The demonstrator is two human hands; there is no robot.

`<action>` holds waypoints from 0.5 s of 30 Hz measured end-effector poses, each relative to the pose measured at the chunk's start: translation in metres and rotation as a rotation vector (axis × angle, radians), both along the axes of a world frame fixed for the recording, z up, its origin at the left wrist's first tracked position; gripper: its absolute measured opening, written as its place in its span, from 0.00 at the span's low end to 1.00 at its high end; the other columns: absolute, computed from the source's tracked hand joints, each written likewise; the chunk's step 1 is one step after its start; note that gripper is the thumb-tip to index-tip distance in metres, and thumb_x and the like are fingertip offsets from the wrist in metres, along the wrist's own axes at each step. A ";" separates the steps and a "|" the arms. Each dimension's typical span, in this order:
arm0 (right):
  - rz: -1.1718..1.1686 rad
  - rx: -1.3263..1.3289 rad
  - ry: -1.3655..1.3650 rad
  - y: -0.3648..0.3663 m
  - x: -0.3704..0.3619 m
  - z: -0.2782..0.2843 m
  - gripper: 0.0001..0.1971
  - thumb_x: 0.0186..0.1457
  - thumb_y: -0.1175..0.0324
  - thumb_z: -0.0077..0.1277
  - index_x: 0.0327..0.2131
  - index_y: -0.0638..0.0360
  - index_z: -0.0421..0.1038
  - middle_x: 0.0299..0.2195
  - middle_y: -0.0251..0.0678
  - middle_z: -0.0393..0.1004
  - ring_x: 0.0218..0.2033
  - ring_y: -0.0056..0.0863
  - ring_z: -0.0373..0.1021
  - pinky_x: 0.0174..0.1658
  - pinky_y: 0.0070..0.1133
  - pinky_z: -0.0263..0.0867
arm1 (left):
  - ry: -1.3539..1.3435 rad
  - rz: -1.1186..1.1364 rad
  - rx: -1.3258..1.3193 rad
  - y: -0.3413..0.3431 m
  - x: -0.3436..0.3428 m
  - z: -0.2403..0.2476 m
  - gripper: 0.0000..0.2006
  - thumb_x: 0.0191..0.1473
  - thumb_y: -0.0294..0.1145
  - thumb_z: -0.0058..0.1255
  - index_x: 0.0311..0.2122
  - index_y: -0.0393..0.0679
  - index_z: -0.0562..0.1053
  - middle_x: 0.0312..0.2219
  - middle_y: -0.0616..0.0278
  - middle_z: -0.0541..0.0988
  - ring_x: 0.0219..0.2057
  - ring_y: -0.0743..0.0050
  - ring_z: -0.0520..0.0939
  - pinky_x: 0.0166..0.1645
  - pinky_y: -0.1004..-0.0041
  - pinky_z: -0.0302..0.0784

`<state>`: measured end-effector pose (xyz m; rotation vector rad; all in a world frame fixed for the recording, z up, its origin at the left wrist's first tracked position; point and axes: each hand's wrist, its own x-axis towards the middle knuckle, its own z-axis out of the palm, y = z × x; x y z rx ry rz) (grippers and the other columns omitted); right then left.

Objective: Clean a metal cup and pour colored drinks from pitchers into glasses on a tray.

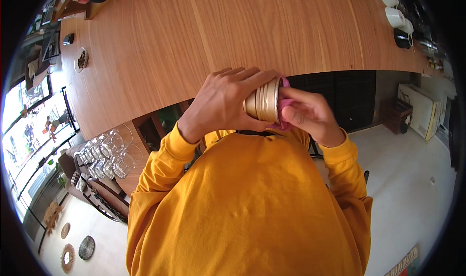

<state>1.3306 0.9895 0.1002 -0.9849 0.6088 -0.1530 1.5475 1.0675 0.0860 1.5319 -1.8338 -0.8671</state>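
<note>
gold cup [262,102]: centre of frame, tipped sideways | left hand [218,98]: fingers wrapped round it, holding | right hand [311,113]: fingers half-curled at pink cloth [285,103] by cup's mouth, grip unclear

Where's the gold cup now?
In the head view, slightly right of centre, the gold cup is in the left hand, its rim by the pink cloth and right hand.
</note>
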 end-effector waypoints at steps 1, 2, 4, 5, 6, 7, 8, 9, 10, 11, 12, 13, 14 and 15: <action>0.014 -0.002 0.000 -0.003 -0.005 0.003 0.23 0.64 0.64 0.51 0.55 0.73 0.65 0.44 0.40 0.74 0.45 0.19 0.70 0.48 0.18 0.68 | 0.000 0.014 -0.002 0.001 0.001 -0.001 0.38 0.29 0.42 0.72 0.51 0.40 0.73 0.37 0.53 0.81 0.36 0.50 0.83 0.40 0.63 0.78; -0.078 -0.146 0.034 -0.008 -0.013 0.005 0.21 0.63 0.65 0.52 0.53 0.73 0.67 0.42 0.40 0.76 0.42 0.20 0.72 0.47 0.19 0.68 | 0.081 0.064 0.045 0.003 0.002 -0.004 0.38 0.31 0.44 0.71 0.51 0.41 0.73 0.36 0.53 0.81 0.35 0.50 0.83 0.40 0.61 0.78; -0.168 -0.297 0.076 -0.006 -0.020 0.010 0.20 0.63 0.66 0.53 0.52 0.74 0.69 0.40 0.40 0.77 0.40 0.21 0.73 0.46 0.19 0.69 | 0.172 0.114 0.086 0.006 0.001 -0.012 0.37 0.33 0.47 0.70 0.51 0.43 0.73 0.35 0.54 0.82 0.35 0.50 0.83 0.40 0.59 0.77; -0.278 -0.445 0.033 -0.001 -0.023 0.012 0.19 0.61 0.68 0.54 0.50 0.74 0.71 0.39 0.42 0.78 0.39 0.22 0.74 0.45 0.20 0.70 | 0.180 0.128 0.088 0.006 0.000 -0.016 0.37 0.34 0.46 0.69 0.52 0.42 0.73 0.35 0.53 0.82 0.34 0.48 0.83 0.39 0.58 0.77; -0.394 -0.592 -0.013 0.004 -0.024 0.016 0.17 0.60 0.69 0.55 0.47 0.74 0.73 0.38 0.44 0.79 0.39 0.24 0.75 0.44 0.20 0.71 | 0.185 0.136 0.092 0.004 -0.001 -0.020 0.36 0.35 0.46 0.69 0.52 0.41 0.72 0.35 0.53 0.82 0.34 0.47 0.83 0.39 0.57 0.77; -0.190 -0.681 -0.037 0.004 -0.022 0.031 0.17 0.55 0.70 0.58 0.47 0.69 0.75 0.39 0.44 0.80 0.46 0.32 0.76 0.51 0.28 0.68 | 0.188 0.136 0.089 0.003 -0.003 -0.022 0.36 0.35 0.46 0.69 0.52 0.41 0.72 0.35 0.53 0.82 0.34 0.47 0.83 0.39 0.57 0.77; -0.021 -0.986 -0.085 0.003 -0.011 0.029 0.16 0.53 0.70 0.59 0.45 0.66 0.76 0.40 0.43 0.80 0.49 0.36 0.74 0.55 0.32 0.65 | 0.192 0.150 0.119 0.001 -0.005 -0.024 0.35 0.36 0.45 0.69 0.51 0.41 0.73 0.34 0.53 0.82 0.34 0.46 0.83 0.38 0.57 0.77; 0.155 -1.286 -0.128 0.000 0.000 0.026 0.15 0.51 0.70 0.59 0.43 0.63 0.78 0.41 0.41 0.80 0.53 0.40 0.72 0.58 0.36 0.61 | 0.198 0.160 0.147 -0.001 -0.007 -0.025 0.34 0.36 0.44 0.69 0.50 0.40 0.73 0.34 0.52 0.83 0.34 0.46 0.83 0.38 0.57 0.77; 0.154 -1.290 -0.120 0.000 0.005 0.022 0.15 0.51 0.70 0.59 0.43 0.63 0.78 0.41 0.41 0.80 0.53 0.40 0.72 0.58 0.36 0.61 | 0.228 0.118 0.115 -0.003 -0.007 -0.022 0.31 0.36 0.43 0.69 0.48 0.41 0.73 0.31 0.53 0.83 0.34 0.46 0.83 0.37 0.58 0.77; 0.155 -1.410 -0.065 0.001 0.008 0.016 0.14 0.51 0.69 0.60 0.42 0.61 0.78 0.42 0.39 0.79 0.54 0.42 0.70 0.60 0.38 0.59 | 0.232 0.113 0.112 -0.003 -0.008 -0.022 0.31 0.36 0.43 0.69 0.48 0.41 0.73 0.31 0.53 0.83 0.34 0.46 0.83 0.37 0.58 0.77; 0.159 -1.531 -0.010 0.000 0.009 0.009 0.13 0.50 0.69 0.60 0.40 0.60 0.78 0.43 0.38 0.78 0.56 0.45 0.68 0.61 0.41 0.56 | 0.154 0.081 0.101 -0.003 -0.009 -0.023 0.31 0.36 0.43 0.69 0.47 0.41 0.73 0.30 0.53 0.83 0.33 0.47 0.83 0.36 0.58 0.77; 0.161 -1.536 -0.003 -0.004 0.009 0.006 0.13 0.50 0.69 0.60 0.40 0.60 0.78 0.43 0.38 0.78 0.56 0.45 0.68 0.61 0.41 0.56 | 0.075 0.050 0.090 -0.003 -0.011 -0.023 0.30 0.37 0.43 0.69 0.46 0.41 0.73 0.29 0.53 0.82 0.32 0.47 0.83 0.35 0.58 0.77; 0.082 -1.476 0.004 -0.008 0.010 0.002 0.12 0.50 0.69 0.60 0.39 0.61 0.78 0.43 0.39 0.78 0.56 0.45 0.68 0.61 0.40 0.57 | 0.101 0.042 0.068 -0.003 -0.013 -0.022 0.35 0.36 0.45 0.70 0.48 0.36 0.72 0.27 0.52 0.82 0.31 0.48 0.83 0.34 0.59 0.78; 0.002 -1.413 0.004 -0.011 0.011 -0.003 0.12 0.50 0.69 0.60 0.39 0.62 0.77 0.43 0.40 0.77 0.55 0.45 0.68 0.60 0.40 0.59 | 0.101 0.043 0.066 -0.003 -0.016 -0.019 0.35 0.36 0.45 0.70 0.48 0.36 0.72 0.27 0.52 0.82 0.31 0.48 0.83 0.34 0.59 0.78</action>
